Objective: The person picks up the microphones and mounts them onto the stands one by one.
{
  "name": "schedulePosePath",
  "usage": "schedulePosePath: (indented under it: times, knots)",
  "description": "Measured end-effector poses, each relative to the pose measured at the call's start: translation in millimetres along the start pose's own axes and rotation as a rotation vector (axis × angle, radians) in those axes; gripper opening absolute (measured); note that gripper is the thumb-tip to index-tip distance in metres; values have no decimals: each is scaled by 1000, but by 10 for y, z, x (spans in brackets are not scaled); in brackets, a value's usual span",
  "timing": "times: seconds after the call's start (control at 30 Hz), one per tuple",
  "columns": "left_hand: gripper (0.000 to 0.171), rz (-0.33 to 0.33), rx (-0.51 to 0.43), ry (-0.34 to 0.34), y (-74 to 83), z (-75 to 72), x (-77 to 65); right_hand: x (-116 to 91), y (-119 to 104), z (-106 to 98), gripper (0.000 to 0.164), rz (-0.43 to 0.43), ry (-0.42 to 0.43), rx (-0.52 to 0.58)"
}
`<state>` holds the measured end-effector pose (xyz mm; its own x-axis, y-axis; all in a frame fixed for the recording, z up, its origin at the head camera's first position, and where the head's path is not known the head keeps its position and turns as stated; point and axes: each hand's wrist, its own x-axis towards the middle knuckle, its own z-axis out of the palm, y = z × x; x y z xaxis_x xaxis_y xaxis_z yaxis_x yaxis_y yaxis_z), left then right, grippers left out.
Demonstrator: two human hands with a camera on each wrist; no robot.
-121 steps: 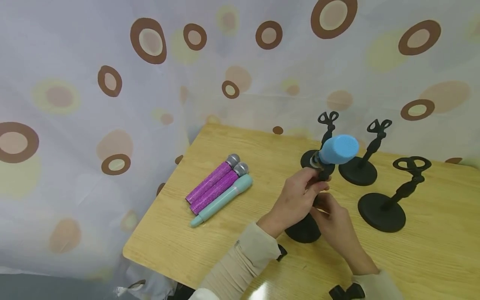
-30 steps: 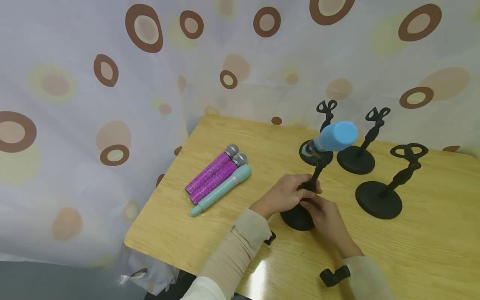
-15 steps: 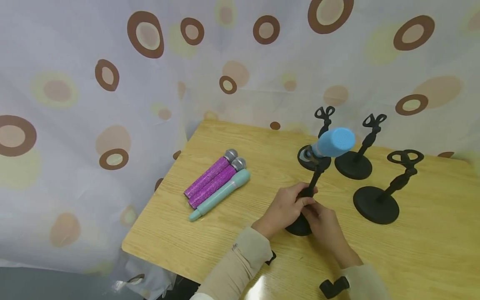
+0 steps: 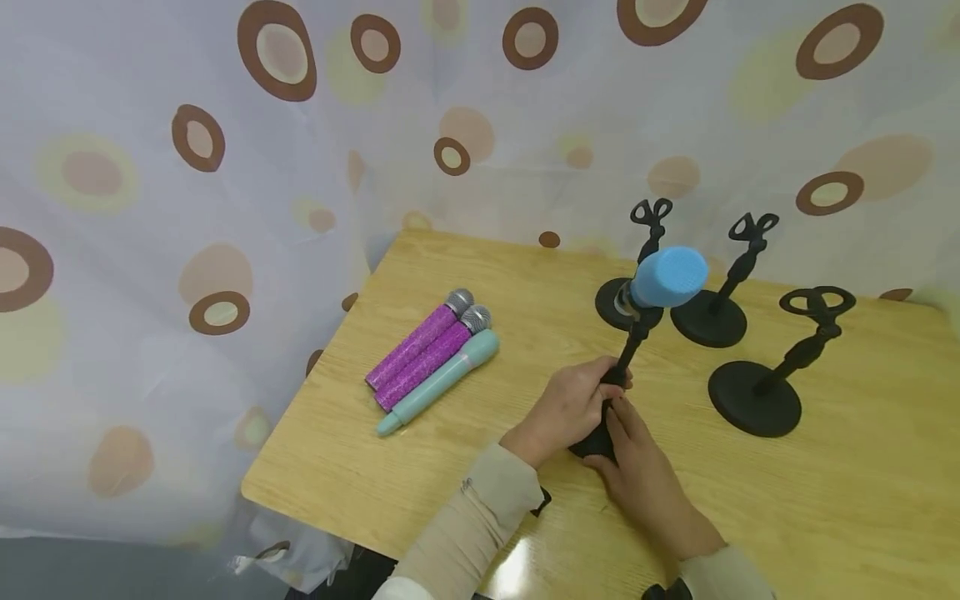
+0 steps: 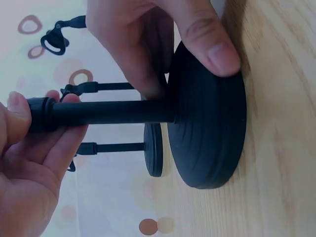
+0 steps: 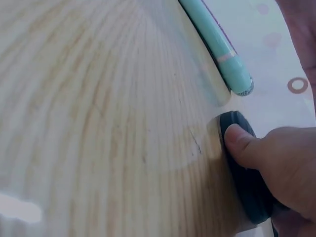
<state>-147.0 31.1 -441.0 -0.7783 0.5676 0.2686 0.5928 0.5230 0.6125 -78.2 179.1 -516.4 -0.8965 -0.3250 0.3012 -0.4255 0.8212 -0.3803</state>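
Note:
A black microphone stand (image 4: 635, 337) stands near the middle of the table, with a blue microphone (image 4: 670, 277) tilted in its clip. My left hand (image 4: 566, 408) grips the pole at its collar, thumb and fingers around it as the left wrist view shows. Lower down, my right hand (image 4: 648, 487) holds the round base (image 5: 210, 128). Its thumb (image 6: 238, 138) presses the rim while the fingers reach over the top beside the pole's foot. The base sits on the tabletop.
Two glittery purple microphones (image 4: 423, 346) and a teal microphone (image 4: 442, 379) lie side by side at left on the wooden table (image 4: 337, 492). Behind and to the right are three more black stands, including the nearest right one (image 4: 756, 398). A patterned curtain (image 4: 480, 192) hangs behind.
Both hands have slid down the stand from near the clip. The right hand has just moved from the pole down onto the base. The blue microphone stays in the clip.

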Motion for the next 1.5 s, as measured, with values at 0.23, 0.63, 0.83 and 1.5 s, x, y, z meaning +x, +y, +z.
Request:
schedulePosePath:
  times: [0.23,0.63,0.83,1.5]
  knots:
    - [19,21,-35,-68,-56,-103,66,86,60,-28,77,14,-37,10]
    - [38,-112,-43,-137,-229,114,-215,-118,-47,-4,60,77,-21,2]
    - [50,-63,350,-209,-281,157,-377,-71,-73,-5,53,62,27,-29]
    - [48,-51,784,-83,-571,177,-57,660,115,190,46,40,7,-126]
